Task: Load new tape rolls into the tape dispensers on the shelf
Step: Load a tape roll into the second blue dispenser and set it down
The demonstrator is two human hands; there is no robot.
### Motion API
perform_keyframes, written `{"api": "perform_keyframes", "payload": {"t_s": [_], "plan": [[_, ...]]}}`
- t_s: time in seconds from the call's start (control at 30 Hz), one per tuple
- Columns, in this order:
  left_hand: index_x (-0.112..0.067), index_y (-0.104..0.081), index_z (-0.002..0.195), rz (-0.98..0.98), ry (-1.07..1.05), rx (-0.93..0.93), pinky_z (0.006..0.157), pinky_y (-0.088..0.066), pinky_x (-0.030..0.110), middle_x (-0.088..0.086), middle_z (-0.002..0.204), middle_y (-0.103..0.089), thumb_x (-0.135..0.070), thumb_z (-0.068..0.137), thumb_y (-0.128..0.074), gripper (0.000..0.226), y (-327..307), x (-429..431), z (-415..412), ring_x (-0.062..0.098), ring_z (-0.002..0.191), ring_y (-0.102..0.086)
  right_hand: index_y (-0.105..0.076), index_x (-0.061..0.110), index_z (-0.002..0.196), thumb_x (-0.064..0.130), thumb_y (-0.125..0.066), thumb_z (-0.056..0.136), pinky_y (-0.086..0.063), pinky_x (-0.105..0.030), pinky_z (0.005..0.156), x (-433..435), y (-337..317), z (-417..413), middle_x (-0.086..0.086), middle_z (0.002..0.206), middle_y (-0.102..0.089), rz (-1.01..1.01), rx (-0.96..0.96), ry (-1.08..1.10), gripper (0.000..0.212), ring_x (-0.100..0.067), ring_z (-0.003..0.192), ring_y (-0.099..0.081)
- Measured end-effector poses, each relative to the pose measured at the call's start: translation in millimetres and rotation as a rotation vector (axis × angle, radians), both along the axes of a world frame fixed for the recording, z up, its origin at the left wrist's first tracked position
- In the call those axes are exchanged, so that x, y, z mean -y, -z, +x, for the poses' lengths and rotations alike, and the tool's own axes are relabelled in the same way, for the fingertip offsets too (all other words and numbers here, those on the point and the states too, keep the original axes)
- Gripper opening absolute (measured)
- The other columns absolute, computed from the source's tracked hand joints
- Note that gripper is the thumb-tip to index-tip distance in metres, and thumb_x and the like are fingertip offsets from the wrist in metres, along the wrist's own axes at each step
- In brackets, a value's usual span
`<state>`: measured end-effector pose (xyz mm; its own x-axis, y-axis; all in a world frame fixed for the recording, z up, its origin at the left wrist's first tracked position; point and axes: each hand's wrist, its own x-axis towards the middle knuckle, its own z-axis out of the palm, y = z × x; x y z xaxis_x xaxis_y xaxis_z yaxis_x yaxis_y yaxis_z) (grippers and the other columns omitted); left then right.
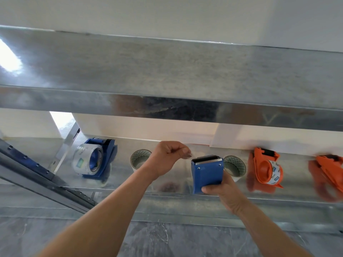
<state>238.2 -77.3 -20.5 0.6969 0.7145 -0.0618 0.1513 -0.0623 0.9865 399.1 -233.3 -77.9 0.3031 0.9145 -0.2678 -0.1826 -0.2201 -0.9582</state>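
Hard to see: the blue plastic tape dispenser with a toothed blade (207, 173) faces the camera end-on, so any roll inside it is hidden. The far-right orange tape dispenser (328, 175) is smeared with blur and cut by the frame edge, so whether it holds a roll cannot be told.
Writing: the clear tape roll (86, 160) in the second blue tape dispenser (105, 160), at the left, carries grey lettering and a green patch, too soft to read. The roll in the nearer orange tape dispenser (263, 167) has blue-and-white labels, also unreadable.
Left hand (167, 158): fingers curled, thumb and forefinger pinching a thin clear tape strip (193, 156), barely visible, just beside the blade.
Right hand (222, 190): wrapped round the lower end of the blue plastic tape dispenser, thumb across its front.
Where it is: upright over the front of the lower galvanised metal shelf (167, 198), between two loose rolls.
Loose rolls: the left grey patterned tape roll (138, 158) is partly behind the left wrist. The right grey patterned tape roll (235, 166) is partly behind the dispenser and right hand.
Above: an upper galvanised metal shelf (167, 71) spans the view.
Below: grey marbled floor (167, 238).
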Motion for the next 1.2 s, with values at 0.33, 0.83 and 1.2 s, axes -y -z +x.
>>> {"api": "perform_keyframes", "payload": {"t_s": [0.33,0.83,1.2], "plan": [[-0.017,-0.075,0.091,-0.121,-0.063,-0.001,0.092,-0.051,0.041,-0.005,0.102,-0.076,-0.014,0.097,-0.057,0.019,2,1,-6,0.019,0.099,-0.069,-0.075,0.025,0.096,-0.003,-0.077,0.052,-0.058,-0.034,0.074,0,1,-3,-0.004,0.091,-0.075,0.037,0.017,0.009,0.052,-0.016,0.087,-0.070],[-0.009,-0.071,0.082,0.078,0.013,-0.022,0.079,-0.055,0.028,0.003,0.079,-0.075,-0.005,0.094,-0.058,0.019,-5,0,2,0.013,0.075,-0.069,-0.066,0.014,0.111,0.009,-0.080,0.052,-0.059,-0.031,0.075,1,1,0,-0.006,0.096,-0.075,-0.089,0.218,-0.128,0.060,-0.015,0.088,-0.070],[-0.014,-0.071,0.086,0.219,0.056,-0.229,0.061,-0.051,0.015,-0.001,0.082,-0.074,-0.017,0.095,-0.059,0.015,-28,2,16,0.011,0.067,-0.072,-0.065,0.019,0.107,0.018,-0.080,0.054,-0.056,-0.028,0.074,0,-2,-5,-0.002,0.094,-0.074,-0.095,0.274,-0.131,0.055,-0.014,0.085,-0.069]]}}
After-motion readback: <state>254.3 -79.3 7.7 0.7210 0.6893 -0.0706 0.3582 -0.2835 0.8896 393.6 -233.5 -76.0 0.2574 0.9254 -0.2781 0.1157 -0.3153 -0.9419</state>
